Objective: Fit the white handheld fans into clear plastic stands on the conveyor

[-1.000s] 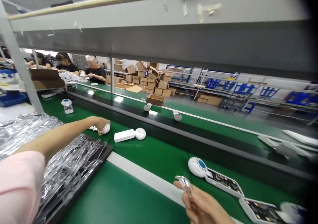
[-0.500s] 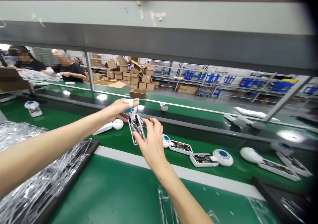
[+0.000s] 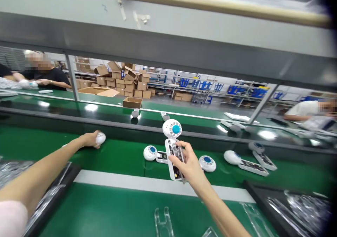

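My right hand [image 3: 188, 161] grips the open handle of a white round-headed device [image 3: 172, 129] between thumb and fingers. The device is held upright, its head with a blue centre facing me and the dark inside of its handle exposed. A clear piece seems to lie against the handle, partly hidden by the fingers. Off to the left, my left hand [image 3: 91, 139] is closed on the white round head [image 3: 100, 138] of another device over the green belt [image 3: 123, 149]; its handle is mostly hidden by my forearm. Behind my right hand lies another open device [image 3: 150, 153].
Several more white devices [image 3: 246, 163] lie along the belt to the right. Clear plastic parts [image 3: 163, 223] are on the near green surface, with black trays [image 3: 252, 195] of them at both sides. A grey overhead beam [image 3: 158, 44] crosses above. Co-workers [image 3: 54, 77] sit across the line.
My left hand has let go of the device held by both hands and moved left to another one. My right hand has kept its device; the view has turned right.
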Demonstrator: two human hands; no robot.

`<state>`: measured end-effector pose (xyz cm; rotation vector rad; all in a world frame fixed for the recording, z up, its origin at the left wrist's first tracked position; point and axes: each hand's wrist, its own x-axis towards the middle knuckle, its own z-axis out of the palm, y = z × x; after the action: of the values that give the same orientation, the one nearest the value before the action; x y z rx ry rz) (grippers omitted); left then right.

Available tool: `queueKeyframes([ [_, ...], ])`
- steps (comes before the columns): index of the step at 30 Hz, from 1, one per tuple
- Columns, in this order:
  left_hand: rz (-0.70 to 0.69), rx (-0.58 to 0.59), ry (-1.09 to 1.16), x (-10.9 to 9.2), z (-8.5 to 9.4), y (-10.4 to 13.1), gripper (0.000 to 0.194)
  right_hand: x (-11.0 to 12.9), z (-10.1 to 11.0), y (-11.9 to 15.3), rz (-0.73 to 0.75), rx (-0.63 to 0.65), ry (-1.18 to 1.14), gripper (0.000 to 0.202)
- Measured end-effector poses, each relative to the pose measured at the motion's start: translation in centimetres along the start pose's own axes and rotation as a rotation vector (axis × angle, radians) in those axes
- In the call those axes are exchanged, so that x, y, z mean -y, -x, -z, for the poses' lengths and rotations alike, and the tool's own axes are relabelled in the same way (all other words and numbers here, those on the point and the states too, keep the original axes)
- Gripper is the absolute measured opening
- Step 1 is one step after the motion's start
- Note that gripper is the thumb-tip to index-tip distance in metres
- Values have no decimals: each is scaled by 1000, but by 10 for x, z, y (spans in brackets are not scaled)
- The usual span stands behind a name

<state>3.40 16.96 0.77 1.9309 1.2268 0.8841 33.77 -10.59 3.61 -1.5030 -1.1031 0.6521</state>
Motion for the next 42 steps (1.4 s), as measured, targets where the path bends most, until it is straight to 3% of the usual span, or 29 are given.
queueKeyframes([
  [2, 28, -37, -55, 8, 2, -5, 36, 5, 19, 12, -55, 6, -55, 48],
  [3, 23, -41, -83, 3, 3, -7, 37, 8, 27, 19, -81, 6, -74, 48],
  [6, -43, 58, -150, -42, -4, 7, 53, 16, 40, 36, -150, 11, -125, 50],
  [8, -40, 220, -169, -77, -22, 39, 65, 21, 43, 45, -191, 20, -149, 50],
  [10, 23, 427, -171, -100, -49, 85, 64, 23, 42, 52, -214, 50, -160, 49],
  [13, 138, 608, -281, -106, -84, 158, 63, 23, 36, 60, -201, 159, -161, 48],
  [16, 178, 617, -318, -102, -91, 195, 75, 19, 28, 65, -164, 289, -135, 45],
  [18, 197, 548, -137, -109, -81, 193, 86, 16, 19, 68, -124, 342, -113, 42],
  [20, 201, 486, 225, -125, -71, 180, 90, 16, 7, 71, -74, 377, -87, 40],
  [23, 179, 456, 732, -156, -73, 158, 80, 20, -15, 72, 1, 439, -54, 38],
  [25, 202, 373, 910, -172, -84, 150, 66, 23, -26, 70, 66, 430, -23, 38],
  [28, 190, 153, 1008, -185, -98, 146, 50, 25, -31, 64, 210, 233, 72, 38],
  [30, 135, 37, 1023, -188, -98, 145, 52, 25, -28, 61, 266, 86, 176, 41],
  [32, 97, -33, 1025, -190, -93, 144, 59, 27, -27, 59, 279, 17, 307, 48],
  [36, 68, -33, 1032, -193, -87, 147, 61, 33, -42, 59, 317, 3, 530, 53],
  [42, 21, -54, 967, -195, -93, 155, 56, 34, -74, 59, 350, -82, 654, 57],
])
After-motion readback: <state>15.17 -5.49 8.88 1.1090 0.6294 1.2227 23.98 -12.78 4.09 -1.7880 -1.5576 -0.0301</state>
